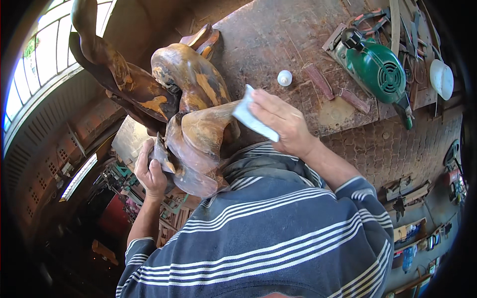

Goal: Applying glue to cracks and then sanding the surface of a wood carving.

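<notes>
A large, curving wooden carving (201, 134), brown with paler orange patches, stands at the table's near left edge, close against my body. My right hand (285, 119) pinches a folded whitish sheet (254, 119) at the tip of a tapering arm of the carving. Whether the sheet is abrasive paper or cloth, I cannot tell. Lower on the left, my left hand (151, 174) is closed round a pointed edge of the same carving, thumb toward me. Part of its grip is hidden behind the wood.
On the worn wooden table (253, 44) stand a small white bottle (284, 78) and two reddish wood pieces (318, 81). A green power tool (375, 69) lies at the right, beside hand tools and a white bowl (441, 79). Brick paving (397, 149) shows beyond the table's near edge.
</notes>
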`<state>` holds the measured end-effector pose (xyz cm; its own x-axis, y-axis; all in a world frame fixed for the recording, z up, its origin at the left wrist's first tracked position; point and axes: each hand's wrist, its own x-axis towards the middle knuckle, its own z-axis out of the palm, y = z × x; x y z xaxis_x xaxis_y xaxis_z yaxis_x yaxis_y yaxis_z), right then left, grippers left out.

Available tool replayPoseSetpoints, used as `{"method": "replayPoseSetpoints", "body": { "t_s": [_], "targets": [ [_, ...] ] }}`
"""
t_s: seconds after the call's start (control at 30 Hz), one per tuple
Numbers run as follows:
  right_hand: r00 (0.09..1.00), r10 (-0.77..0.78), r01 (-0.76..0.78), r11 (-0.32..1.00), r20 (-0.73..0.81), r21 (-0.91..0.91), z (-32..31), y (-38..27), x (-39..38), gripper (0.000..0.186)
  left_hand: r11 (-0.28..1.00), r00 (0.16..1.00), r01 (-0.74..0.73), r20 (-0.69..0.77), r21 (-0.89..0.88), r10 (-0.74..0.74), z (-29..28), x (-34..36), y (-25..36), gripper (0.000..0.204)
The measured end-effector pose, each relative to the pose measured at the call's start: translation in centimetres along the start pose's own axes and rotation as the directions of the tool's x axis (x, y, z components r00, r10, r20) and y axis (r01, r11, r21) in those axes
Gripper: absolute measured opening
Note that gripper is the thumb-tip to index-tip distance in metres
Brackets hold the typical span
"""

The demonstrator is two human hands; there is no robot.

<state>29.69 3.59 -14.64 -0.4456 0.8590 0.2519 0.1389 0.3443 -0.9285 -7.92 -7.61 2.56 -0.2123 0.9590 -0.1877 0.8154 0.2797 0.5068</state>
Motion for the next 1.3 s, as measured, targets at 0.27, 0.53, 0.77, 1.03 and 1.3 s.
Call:
{"method": "replayPoseSetpoints", "body": {
  "t_s": [0.27,0.53,0.77,1.03,1.3],
  "targets": [
    [0.961,0.263,-0.194,0.860,0.085,-0.471,-3.0,3.0,-12.8,0.053,0.998,0.998,-0.032,-0.053,0.047,0.034,0.1,0.0,0.2,0.056],
    [0.973,0.184,-0.189,0.981,-0.138,-0.029,-2.8,-2.1,-4.3,0.050,0.998,0.981,-0.039,-0.186,0.052,0.048,1.3,0.0,-0.4,0.047],
    [0.994,0.069,-0.052,0.979,-0.081,0.197,-2.1,-3.3,3.8,0.040,0.998,0.965,-0.068,-0.255,0.010,0.068,2.1,-0.4,-0.6,0.043],
    [0.822,0.343,-0.379,0.925,0.454,-0.012,-7.3,-0.7,-0.2,0.028,0.990,0.941,-0.104,-0.313,0.093,0.128,2.4,-0.4,-0.8,0.046],
    [0.894,0.448,-0.375,0.766,0.015,-0.522,-7.9,5.1,-7.7,0.029,0.986,0.938,-0.126,-0.309,0.110,0.154,2.2,-0.6,-1.1,0.045]
  ]
}}
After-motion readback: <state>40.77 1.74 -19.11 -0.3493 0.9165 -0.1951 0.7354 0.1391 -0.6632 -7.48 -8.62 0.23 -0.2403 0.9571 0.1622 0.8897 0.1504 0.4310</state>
